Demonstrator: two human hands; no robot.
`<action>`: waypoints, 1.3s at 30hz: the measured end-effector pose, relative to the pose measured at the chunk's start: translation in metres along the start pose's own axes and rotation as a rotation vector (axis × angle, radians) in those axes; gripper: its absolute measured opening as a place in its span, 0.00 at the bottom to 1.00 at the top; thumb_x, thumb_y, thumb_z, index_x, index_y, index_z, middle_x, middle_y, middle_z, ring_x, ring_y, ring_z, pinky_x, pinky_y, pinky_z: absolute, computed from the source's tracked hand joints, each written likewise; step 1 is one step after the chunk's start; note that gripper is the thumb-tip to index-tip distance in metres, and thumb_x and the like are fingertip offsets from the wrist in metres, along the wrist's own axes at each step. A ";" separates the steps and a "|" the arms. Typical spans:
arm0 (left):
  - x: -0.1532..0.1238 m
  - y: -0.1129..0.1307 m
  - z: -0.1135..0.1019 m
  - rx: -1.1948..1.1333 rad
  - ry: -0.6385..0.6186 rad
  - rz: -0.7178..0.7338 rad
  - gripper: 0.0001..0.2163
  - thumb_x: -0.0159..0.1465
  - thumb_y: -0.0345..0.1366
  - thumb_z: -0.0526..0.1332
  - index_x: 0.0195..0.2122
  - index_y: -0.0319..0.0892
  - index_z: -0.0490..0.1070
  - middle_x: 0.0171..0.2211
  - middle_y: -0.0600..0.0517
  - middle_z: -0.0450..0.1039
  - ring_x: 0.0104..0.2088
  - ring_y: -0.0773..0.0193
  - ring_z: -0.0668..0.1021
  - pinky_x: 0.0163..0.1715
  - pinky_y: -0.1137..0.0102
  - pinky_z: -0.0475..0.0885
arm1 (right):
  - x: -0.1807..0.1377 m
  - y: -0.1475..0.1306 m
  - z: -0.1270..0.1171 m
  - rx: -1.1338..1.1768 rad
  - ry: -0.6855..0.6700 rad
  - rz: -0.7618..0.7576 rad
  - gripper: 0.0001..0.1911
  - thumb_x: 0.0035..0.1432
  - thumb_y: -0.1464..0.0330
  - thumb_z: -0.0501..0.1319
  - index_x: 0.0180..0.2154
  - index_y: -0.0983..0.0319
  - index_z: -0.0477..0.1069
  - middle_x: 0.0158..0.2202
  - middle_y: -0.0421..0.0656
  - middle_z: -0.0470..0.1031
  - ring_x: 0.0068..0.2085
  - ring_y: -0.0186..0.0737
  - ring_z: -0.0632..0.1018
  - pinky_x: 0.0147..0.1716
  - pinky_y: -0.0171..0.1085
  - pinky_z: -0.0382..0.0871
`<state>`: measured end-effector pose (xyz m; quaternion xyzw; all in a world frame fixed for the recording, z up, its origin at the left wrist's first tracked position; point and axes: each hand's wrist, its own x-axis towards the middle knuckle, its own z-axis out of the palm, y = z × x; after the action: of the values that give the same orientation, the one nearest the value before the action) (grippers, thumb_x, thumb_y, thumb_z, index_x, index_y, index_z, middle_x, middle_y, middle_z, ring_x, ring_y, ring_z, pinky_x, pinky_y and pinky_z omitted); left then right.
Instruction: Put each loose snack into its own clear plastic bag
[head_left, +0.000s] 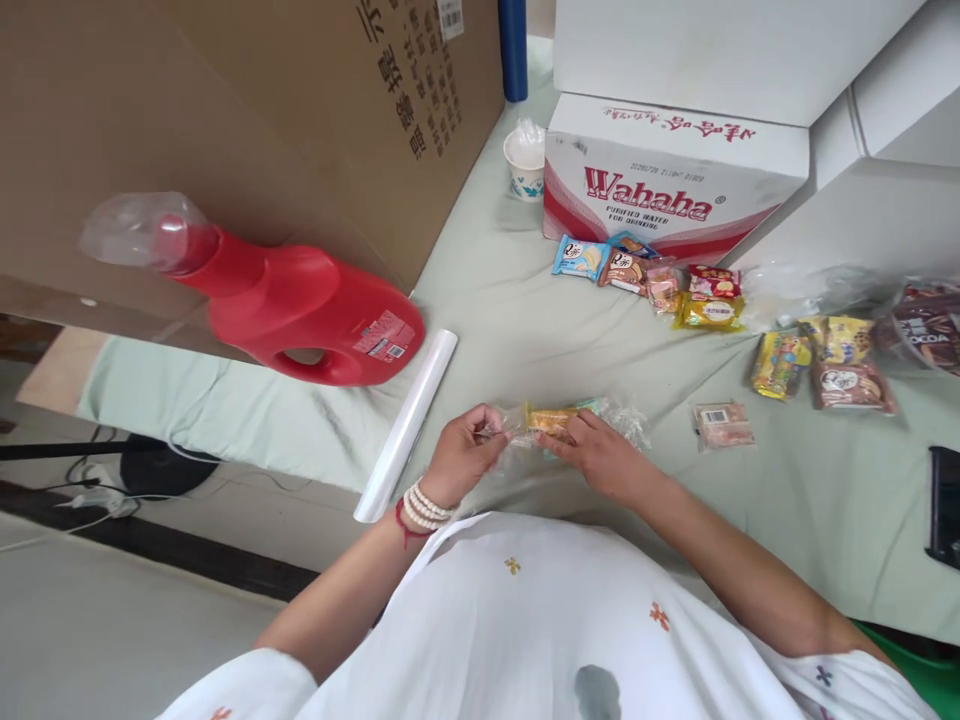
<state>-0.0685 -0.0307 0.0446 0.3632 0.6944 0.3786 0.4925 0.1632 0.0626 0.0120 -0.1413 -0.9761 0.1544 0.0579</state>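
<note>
A small yellow snack packet [551, 417] lies on the green cloth in front of me, inside crinkled clear plastic wrap [634, 424]. Some pale green shows beside the packet, too covered to name. With fingers pinched together, my left hand [466, 452] grips the left end of the wrap. My right hand [596, 450] is closed over the packet from the right, its fingertips pressing on it and the plastic. A white roll [409, 428] that looks like plastic film lies slanted to the left of my left hand.
A red jug [315, 300] lies left against a large cardboard box [315, 120]. Behind stand a Wahaha water carton [667, 185] and a paper cup [523, 165]. Wrapped snacks [709, 300] and a flat pinkish packet [724, 425] lie right; a dark phone-like object [945, 505] sits at the edge.
</note>
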 end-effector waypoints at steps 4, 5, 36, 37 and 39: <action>0.006 0.014 0.029 -0.173 -0.047 -0.007 0.11 0.60 0.41 0.66 0.29 0.43 0.66 0.21 0.60 0.65 0.16 0.72 0.66 0.18 0.73 0.63 | -0.005 -0.002 0.004 0.046 0.016 0.020 0.30 0.63 0.81 0.54 0.64 0.58 0.68 0.42 0.48 0.69 0.45 0.47 0.69 0.47 0.45 0.71; 0.010 0.015 0.038 -0.114 -0.038 0.027 0.09 0.62 0.40 0.64 0.30 0.43 0.67 0.22 0.58 0.67 0.18 0.71 0.68 0.20 0.73 0.66 | -0.008 -0.002 0.005 0.067 0.030 0.029 0.29 0.63 0.82 0.53 0.63 0.59 0.68 0.43 0.49 0.69 0.47 0.48 0.69 0.49 0.46 0.71; 0.041 -0.022 0.056 0.398 0.151 0.535 0.14 0.69 0.32 0.56 0.52 0.44 0.76 0.53 0.44 0.76 0.57 0.54 0.75 0.61 0.53 0.70 | 0.020 -0.007 0.012 0.274 0.204 0.575 0.16 0.74 0.65 0.48 0.42 0.60 0.74 0.37 0.45 0.74 0.38 0.42 0.75 0.38 0.35 0.67; 0.045 -0.021 0.055 0.365 0.204 0.480 0.16 0.66 0.33 0.59 0.56 0.43 0.73 0.53 0.43 0.75 0.57 0.53 0.74 0.60 0.53 0.70 | 0.016 -0.008 0.014 0.278 0.212 0.572 0.16 0.74 0.65 0.49 0.42 0.61 0.74 0.38 0.46 0.74 0.38 0.42 0.75 0.38 0.36 0.67; 0.051 -0.021 0.055 0.387 0.281 0.388 0.27 0.59 0.36 0.67 0.60 0.40 0.69 0.55 0.40 0.72 0.57 0.48 0.73 0.60 0.51 0.70 | 0.010 -0.010 0.015 0.302 0.247 0.584 0.16 0.73 0.65 0.49 0.44 0.61 0.74 0.39 0.47 0.75 0.38 0.43 0.75 0.38 0.37 0.69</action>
<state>-0.0313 0.0139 -0.0073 0.5201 0.7326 0.3728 0.2322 0.1486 0.0520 0.0021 -0.4218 -0.8463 0.2889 0.1494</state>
